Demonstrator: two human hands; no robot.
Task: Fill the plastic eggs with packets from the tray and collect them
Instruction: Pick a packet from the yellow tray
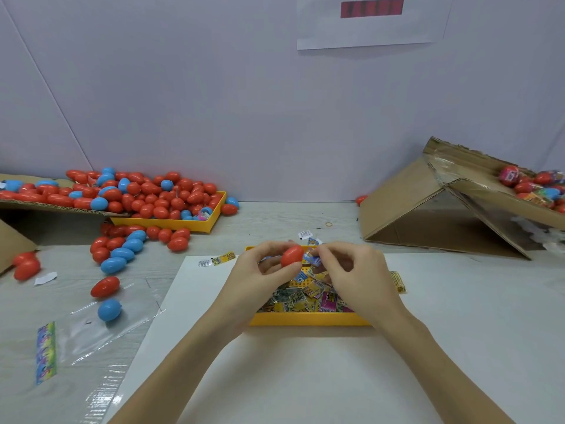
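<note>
red plastic egg (292,255), glossy, closed

Pale table (275,223) under white sheet (290,362), yellow trays, cardboard ramps, loose plastic eggs (113,264), clear wrap (101,328).

Left hand (260,270): grips red egg (292,255)
Right hand (351,270): pinches blue packet (312,258)
Below: yellow tray (308,319) of packets

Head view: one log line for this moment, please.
left hand: holds red egg | right hand: pinches packet at egg | over yellow tray | stage: filling
</note>
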